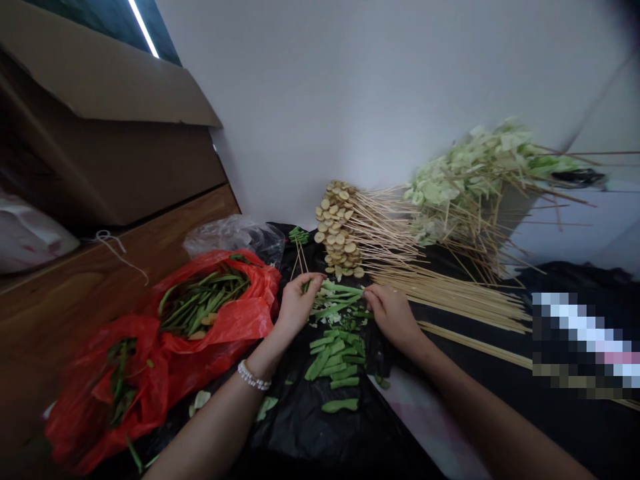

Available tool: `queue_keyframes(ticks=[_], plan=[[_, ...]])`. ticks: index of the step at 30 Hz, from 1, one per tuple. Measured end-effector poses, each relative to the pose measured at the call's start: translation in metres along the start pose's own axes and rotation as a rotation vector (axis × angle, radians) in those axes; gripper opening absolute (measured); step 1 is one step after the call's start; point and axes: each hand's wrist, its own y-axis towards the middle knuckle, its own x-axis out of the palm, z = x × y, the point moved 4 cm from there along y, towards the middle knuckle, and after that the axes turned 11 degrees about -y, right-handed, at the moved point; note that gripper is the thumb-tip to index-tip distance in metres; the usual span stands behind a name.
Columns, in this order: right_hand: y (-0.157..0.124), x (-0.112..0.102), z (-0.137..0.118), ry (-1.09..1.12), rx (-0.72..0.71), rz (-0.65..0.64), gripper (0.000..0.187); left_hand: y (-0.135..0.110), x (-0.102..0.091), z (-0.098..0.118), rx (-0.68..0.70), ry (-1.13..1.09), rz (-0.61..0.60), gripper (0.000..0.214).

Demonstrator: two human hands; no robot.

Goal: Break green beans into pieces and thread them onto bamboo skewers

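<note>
My left hand point(299, 305) is closed in a pinch, with a bit of green bean showing at its fingers. My right hand point(394, 312) pinches the right end of a flat green bean point(345, 289) stretching between the two hands. Below them, short cut bean pieces point(336, 360) lie in a pile on a black plastic sheet point(310, 433). Just beyond my left hand, a few thin skewers bear green bean pieces point(299, 235). Pale scraps are scattered under my fingers.
At left, a red plastic bag point(235, 320) holds whole green beans, near a clear bag point(235, 237) and a cardboard box point(125, 153). Skewered potato slices point(340, 230) are stacked by the wall. Bare bamboo skewers point(450, 298) and skewered cabbage point(465, 167) lie to the right.
</note>
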Motion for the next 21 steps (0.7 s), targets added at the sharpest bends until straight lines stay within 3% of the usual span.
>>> queue_keyframes(ticks=[9, 13, 17, 21], plan=[[-0.001, -0.007, -0.001, -0.089, -0.002, 0.081, 0.026, -0.004, 0.004, 0.000, 0.064, 0.225, -0.085, 0.023], [-0.004, -0.009, -0.010, -0.280, -0.120, 0.124, 0.018, -0.009, 0.010, 0.008, 0.090, 0.156, -0.131, 0.021], [-0.009, -0.009, -0.026, -0.318, -0.282, 0.130, 0.020, -0.019, 0.024, 0.018, 0.135, 0.136, -0.242, 0.019], [-0.011, -0.012, -0.035, -0.356, -0.352, 0.136, 0.020, -0.026, 0.032, 0.024, 0.183, 0.164, -0.352, 0.020]])
